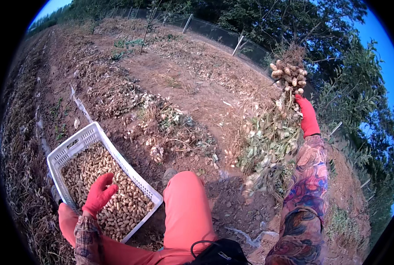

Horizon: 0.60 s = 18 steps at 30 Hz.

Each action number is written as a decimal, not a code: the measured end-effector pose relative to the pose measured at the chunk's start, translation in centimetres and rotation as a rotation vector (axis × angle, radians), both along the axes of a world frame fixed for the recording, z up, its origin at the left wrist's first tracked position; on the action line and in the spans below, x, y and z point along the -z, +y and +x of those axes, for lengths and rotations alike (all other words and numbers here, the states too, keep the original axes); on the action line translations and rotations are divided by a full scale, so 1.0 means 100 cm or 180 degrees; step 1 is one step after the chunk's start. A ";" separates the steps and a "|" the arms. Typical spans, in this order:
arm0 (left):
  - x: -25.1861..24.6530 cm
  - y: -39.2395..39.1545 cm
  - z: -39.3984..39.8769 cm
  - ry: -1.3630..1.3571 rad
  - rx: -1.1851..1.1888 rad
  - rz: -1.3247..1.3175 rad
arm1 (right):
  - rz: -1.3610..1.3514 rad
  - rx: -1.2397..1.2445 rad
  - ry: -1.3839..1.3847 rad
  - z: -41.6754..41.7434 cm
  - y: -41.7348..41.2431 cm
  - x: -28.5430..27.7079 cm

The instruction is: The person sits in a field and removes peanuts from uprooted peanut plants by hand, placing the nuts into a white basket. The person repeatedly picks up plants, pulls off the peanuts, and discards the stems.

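My right hand [307, 114], in a red glove, is raised at arm's length and grips a peanut plant [273, 132] by its stems. A cluster of peanut pods [290, 74] with tangled roots sticks up above the fist, while the wilted leaves hang below it. Over the white plastic crate [125, 167], my left hand [99, 193] hovers in its own red glove, thumb and fingers apart and holding nothing. The crate stands between my legs, tilted in view, with many loose peanuts [120, 208] inside. Whether the left hand touches any of them I cannot tell.
Uprooted peanut plants [173, 129] lie in a row on the soil ahead. Strips of plastic film [81, 104] stick out of the ground. A mesh fence [213, 34] with pale posts and trees [343, 82] border the field. A black bag [218, 253] rests at my lap.
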State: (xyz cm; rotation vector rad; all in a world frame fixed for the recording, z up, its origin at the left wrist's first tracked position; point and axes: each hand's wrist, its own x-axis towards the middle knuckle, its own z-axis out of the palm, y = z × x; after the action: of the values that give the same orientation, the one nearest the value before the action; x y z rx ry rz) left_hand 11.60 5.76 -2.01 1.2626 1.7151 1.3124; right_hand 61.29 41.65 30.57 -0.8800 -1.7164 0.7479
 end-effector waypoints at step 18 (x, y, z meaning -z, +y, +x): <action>-0.013 0.237 0.248 -0.2940 0.0628 0.0797 | -0.2896 -0.1486 0.1365 -0.115 -0.028 0.256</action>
State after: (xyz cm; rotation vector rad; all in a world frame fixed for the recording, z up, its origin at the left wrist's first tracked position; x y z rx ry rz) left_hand 36.39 29.43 -0.76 0.7121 0.7786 1.6543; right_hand 49.75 38.84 5.00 -0.8025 -1.1616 1.9656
